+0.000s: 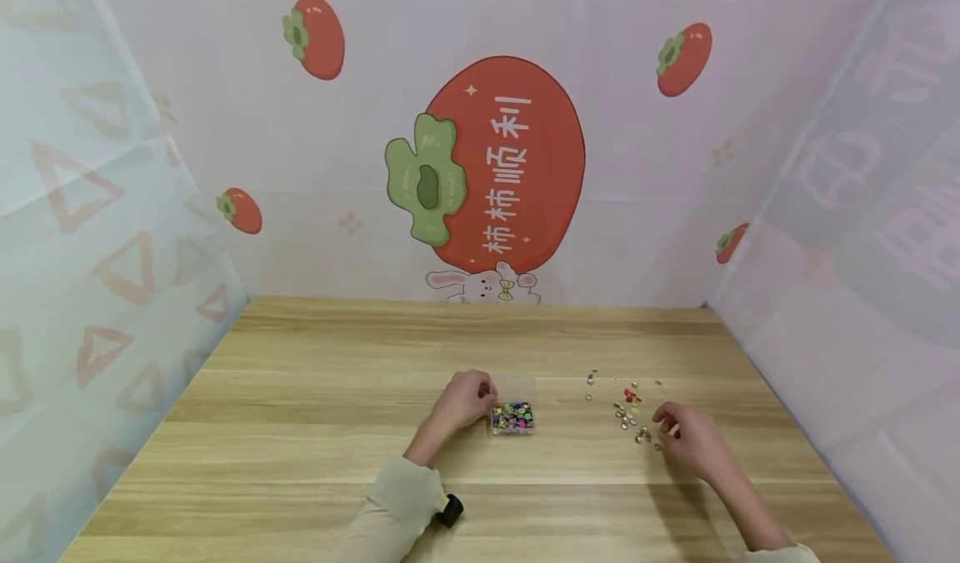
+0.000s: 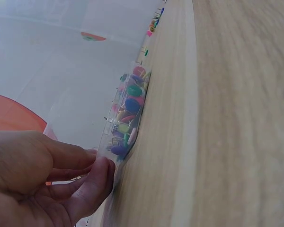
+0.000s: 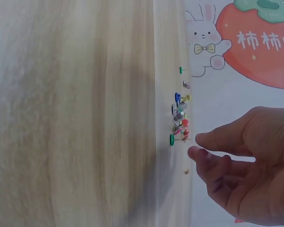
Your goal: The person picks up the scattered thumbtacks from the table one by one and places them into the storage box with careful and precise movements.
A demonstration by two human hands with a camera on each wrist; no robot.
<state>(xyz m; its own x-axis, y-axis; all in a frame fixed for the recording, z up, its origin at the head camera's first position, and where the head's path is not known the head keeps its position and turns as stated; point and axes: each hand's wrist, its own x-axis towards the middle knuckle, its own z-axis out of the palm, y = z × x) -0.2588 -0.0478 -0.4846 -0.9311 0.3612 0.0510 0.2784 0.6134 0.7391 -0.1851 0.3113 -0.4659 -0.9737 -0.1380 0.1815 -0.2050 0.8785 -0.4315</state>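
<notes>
The loose, round-headed thumbtacks in mixed colours (image 1: 628, 396) lie scattered on the pale wood-grain surface (image 1: 570, 496), right of the small clear plastic box (image 1: 512, 432) filled with more. Some points jut sideways, so a hurried pinch by the right hand (image 1: 692, 438), its fingers parted and apparently empty beside them, could prick it or flick one away. The left hand (image 1: 465, 398) pinches the box's edge; a tug there might spill everything.

table (image 1: 300, 380) = wood-grain top, smooth w/ slight sheen. box (image 1: 513, 432) = clear plastic, glossy. tacks (image 3: 172, 139) = smooth coloured heads (plastic-looking) & thin metal shanks. backdrop (image 1: 225, 113) = matt, creased cloth-like sheet. sleeve (image 1: 397, 496) = matt cloth.
</notes>
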